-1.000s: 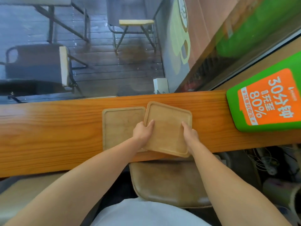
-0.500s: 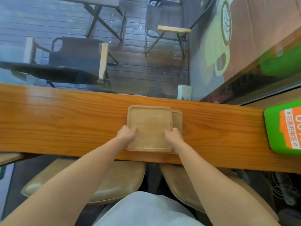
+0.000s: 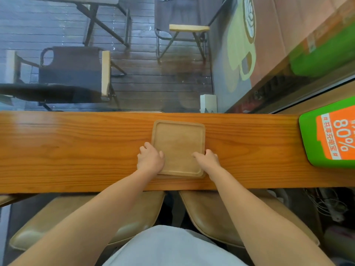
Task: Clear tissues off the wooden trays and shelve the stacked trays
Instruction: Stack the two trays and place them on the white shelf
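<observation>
Between both hands, on the counter (image 3: 76, 150): stacked trays (image 3: 178, 146), lower one barely peeking out. Left hand (image 3: 150, 160) clasping the near-left edge, right hand (image 3: 208, 159) the near-right.

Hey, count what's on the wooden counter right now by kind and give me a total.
Wooden trays, stacked: 2 (only an edge of the lower one shows)
Green and orange sign: 1
Tissues: 0
Total: 3
</observation>
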`<state>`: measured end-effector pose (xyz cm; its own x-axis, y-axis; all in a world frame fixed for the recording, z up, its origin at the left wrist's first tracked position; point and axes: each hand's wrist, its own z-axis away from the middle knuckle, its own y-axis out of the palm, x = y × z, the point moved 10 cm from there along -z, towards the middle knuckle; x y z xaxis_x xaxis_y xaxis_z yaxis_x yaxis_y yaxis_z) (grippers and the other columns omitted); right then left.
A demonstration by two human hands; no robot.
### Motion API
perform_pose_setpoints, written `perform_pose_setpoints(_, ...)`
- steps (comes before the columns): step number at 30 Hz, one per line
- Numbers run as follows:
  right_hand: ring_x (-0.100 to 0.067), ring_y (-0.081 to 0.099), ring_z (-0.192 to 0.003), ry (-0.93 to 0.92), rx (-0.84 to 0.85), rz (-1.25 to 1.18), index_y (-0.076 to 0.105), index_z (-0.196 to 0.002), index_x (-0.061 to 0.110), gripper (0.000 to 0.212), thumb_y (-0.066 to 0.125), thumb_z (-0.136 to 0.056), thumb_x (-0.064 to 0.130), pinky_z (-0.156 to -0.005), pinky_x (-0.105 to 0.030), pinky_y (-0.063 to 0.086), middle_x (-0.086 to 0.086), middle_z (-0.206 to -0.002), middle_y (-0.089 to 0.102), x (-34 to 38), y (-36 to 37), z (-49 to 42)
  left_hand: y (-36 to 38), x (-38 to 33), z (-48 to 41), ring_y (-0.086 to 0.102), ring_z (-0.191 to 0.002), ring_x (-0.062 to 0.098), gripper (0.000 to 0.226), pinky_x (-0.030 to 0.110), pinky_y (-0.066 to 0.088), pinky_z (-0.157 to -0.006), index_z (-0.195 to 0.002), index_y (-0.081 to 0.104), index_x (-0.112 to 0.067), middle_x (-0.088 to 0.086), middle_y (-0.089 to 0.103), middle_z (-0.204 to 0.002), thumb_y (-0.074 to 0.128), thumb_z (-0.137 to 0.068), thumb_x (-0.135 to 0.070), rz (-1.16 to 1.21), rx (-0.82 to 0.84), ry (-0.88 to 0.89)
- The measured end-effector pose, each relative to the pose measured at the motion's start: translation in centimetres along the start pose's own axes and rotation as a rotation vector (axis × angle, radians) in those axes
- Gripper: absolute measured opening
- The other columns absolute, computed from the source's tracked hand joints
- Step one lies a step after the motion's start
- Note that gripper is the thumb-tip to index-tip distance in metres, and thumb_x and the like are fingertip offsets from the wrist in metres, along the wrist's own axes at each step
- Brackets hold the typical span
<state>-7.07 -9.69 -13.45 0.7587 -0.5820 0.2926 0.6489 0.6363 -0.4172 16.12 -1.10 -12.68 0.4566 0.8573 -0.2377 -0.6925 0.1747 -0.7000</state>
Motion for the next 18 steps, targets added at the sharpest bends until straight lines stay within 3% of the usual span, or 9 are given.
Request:
perform_pose_setpoints(5,-0.033,0.037,-0.136,0.080,0.146,-0.248,0.028,-0.152,0.013,0.089,0.059,-0.081,0.056,-0.105,-0.047,0.034,-0.007,-0.157,0.032,0.3,1.1,-0.2,0.0,2.2,-0.6,0.060,-0.113,0.036,0.070,0.040,0.051,-0.085,-0.135,0.049,0.000,0.018,0.060,-0.131,0.055,-0.092,-0.055,0.221,0.107,-0.207)
perform_pose_setpoints(10,-0.027,0.052,-0.113,0.164,0.181,-0.391,0.044,-0.143,0.020,0.077,0.059,-0.080,0.062,-0.095,-0.042,0.036,-0.005,-0.134,0.056,-1.8,0.2,-0.3,1.7,3.3,0.6,0.054,-0.122,0.037,0.091,0.047,0.046,-0.102,-0.146,0.042,-0.004,0.015,0.056,-0.138,0.053,-0.084,-0.070,0.536,0.249,-0.371)
perform_pose_setpoints(12,-0.028,0.052,-0.116,0.179,0.166,-0.362,0.042,-0.145,0.018,0.081,0.057,-0.082,0.066,-0.103,-0.045,0.038,-0.005,-0.134,0.056,-2.5,0.0,-0.4,2.8,3.5,1.5,0.056,-0.119,0.036,0.093,0.048,0.048,-0.100,-0.145,0.043,-0.006,0.014,0.057,-0.135,0.050,-0.083,-0.074,0.538,0.337,-0.393)
perform_pose_setpoints(15,-0.033,0.047,-0.126,0.201,0.134,-0.303,0.038,-0.146,0.010,0.096,0.063,-0.076,0.070,-0.109,-0.049,0.036,-0.011,-0.141,0.051,-3.0,0.0,0.1,4.0,3.1,2.1,0.062,-0.103,0.028,0.087,0.042,0.052,-0.089,-0.137,0.050,-0.007,0.008,0.064,-0.115,0.061,-0.080,-0.072,0.698,0.413,-0.391)
perform_pose_setpoints(18,-0.035,0.052,-0.123,0.167,0.172,-0.389,0.043,-0.143,0.013,0.101,0.073,-0.065,0.069,-0.109,-0.053,0.037,-0.011,-0.136,0.058,-2.9,0.8,1.2,3.7,2.3,2.1,0.065,-0.106,0.029,0.079,0.048,0.051,-0.100,-0.134,0.055,-0.010,0.008,0.069,-0.116,0.073,-0.077,-0.062,0.867,0.516,-0.321)
